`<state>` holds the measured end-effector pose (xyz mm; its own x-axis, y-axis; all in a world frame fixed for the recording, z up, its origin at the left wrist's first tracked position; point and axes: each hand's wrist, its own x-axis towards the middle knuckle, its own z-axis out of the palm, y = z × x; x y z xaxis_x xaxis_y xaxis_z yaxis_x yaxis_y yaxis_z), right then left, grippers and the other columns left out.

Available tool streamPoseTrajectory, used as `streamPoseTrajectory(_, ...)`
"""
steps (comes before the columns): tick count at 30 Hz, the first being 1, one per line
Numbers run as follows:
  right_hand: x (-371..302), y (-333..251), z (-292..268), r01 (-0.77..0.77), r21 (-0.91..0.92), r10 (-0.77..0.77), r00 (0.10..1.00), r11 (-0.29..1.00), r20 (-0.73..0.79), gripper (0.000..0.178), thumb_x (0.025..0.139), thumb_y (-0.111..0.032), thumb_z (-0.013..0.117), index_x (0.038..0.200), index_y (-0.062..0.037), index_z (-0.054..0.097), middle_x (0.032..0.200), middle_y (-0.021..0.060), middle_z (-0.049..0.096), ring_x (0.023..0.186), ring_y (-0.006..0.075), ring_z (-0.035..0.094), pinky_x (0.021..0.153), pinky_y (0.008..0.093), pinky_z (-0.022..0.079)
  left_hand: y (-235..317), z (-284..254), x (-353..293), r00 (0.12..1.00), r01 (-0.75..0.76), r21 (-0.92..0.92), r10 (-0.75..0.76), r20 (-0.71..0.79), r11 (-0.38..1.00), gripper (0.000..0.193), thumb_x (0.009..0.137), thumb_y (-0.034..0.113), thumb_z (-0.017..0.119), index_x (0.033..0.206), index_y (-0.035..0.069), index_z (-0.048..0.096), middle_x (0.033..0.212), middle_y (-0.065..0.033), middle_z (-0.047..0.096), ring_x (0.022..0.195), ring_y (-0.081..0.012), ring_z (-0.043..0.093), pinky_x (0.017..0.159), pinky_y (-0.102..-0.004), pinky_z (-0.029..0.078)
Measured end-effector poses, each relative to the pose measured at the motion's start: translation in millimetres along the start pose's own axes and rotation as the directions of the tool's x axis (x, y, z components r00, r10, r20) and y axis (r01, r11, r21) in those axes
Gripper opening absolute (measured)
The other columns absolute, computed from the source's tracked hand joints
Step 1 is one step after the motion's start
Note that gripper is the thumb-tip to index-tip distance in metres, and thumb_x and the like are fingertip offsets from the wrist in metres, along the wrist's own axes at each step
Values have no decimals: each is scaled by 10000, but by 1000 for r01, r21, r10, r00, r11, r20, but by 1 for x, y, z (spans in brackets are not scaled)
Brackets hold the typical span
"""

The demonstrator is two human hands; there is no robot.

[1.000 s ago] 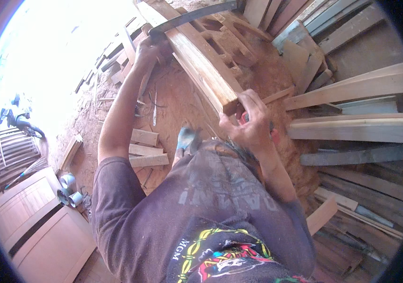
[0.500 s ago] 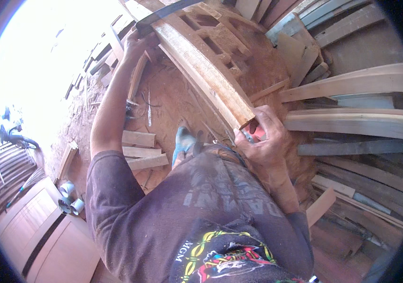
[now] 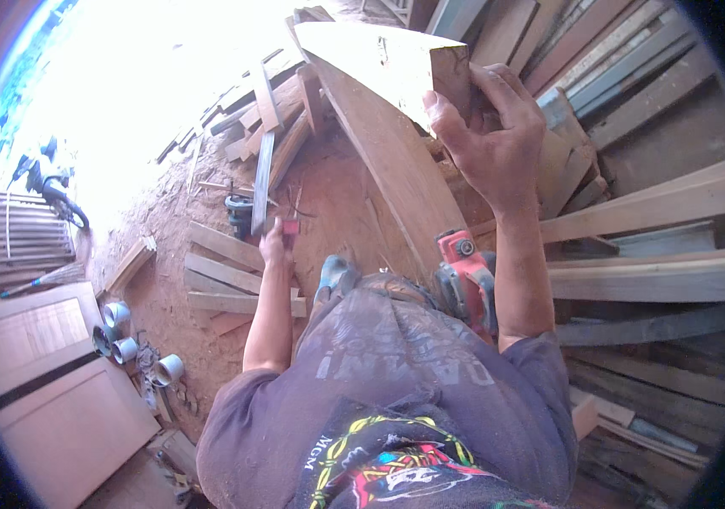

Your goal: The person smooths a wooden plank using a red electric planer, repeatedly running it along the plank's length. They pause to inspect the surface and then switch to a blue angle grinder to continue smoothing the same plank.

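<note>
My right hand (image 3: 498, 127) grips the near end of a squared timber (image 3: 379, 51), thumb on one side and fingers on the other. That end is lifted above a long wide plank (image 3: 396, 161), and the timber's pale face shines in the glare. Lower left, my left hand (image 3: 274, 248) closes around a try square (image 3: 262, 182) with a reddish stock and a long thin blade that points away from me. A red and black electric planer (image 3: 467, 280) rests at the plank's near end, close to my waist.
Offcuts (image 3: 239, 267) lie on the sawdust floor at left, near a dark power tool (image 3: 240, 212). Stacked boards (image 3: 651, 276) crowd the right side. White cups (image 3: 125, 349) sit beside wooden panels (image 3: 48, 339) at lower left; a motorbike (image 3: 53, 182) stands farther off.
The timber's near end has risen off the plank in my right hand. My left hand has drawn the square off the timber, back and down toward me. The planer has come into clear view.
</note>
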<state>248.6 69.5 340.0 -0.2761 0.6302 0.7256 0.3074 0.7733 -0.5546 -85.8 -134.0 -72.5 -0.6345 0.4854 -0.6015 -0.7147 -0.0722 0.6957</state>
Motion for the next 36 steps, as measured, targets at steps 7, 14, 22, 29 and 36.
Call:
streamPoseTrajectory(7,-1,5,3,40,-10,-41,998,999,-44,353,888,-255,863,1080,34,793,951,65,717,826,126,682,720,302,552,-30,-104,-55,943,97,44,-78,-323,994,119,1043,193,753,1067,89,701,989,-48,742,908,-213,761,710,-346,645)
streamPoseTrajectory(14,-5,3,10,72,39,-70,995,997,-64,380,885,-292,868,1064,36,799,928,85,727,831,162,703,739,323,563,-30,-98,-53,957,93,86,-65,-284,992,317,996,176,814,1227,86,618,1078,-51,720,889,-215,739,712,-390,623)
streamPoseTrajectory(22,-11,-4,13,5,95,1,998,996,-57,417,866,-311,884,1085,34,800,951,103,743,810,163,707,720,318,568,-28,-84,-43,981,91,63,-78,-180,994,302,989,152,815,1225,164,627,1013,-11,713,831,-198,715,687,-387,580)
streamPoseTrajectory(29,-20,-14,27,77,20,-75,993,997,-93,467,844,-338,895,1110,34,799,931,97,738,791,166,705,690,323,570,-28,-80,-55,972,96,90,-74,-221,991,289,992,162,814,1219,163,637,1015,-16,722,850,-196,720,663,-384,568)
streamPoseTrajectory(36,-26,-18,33,0,78,7,996,997,-91,444,846,-325,895,1096,30,800,898,78,721,758,172,687,692,332,557,-12,-60,-76,974,57,157,-21,-225,986,261,998,168,807,1207,154,651,1054,-25,730,913,-205,732,747,-395,615)
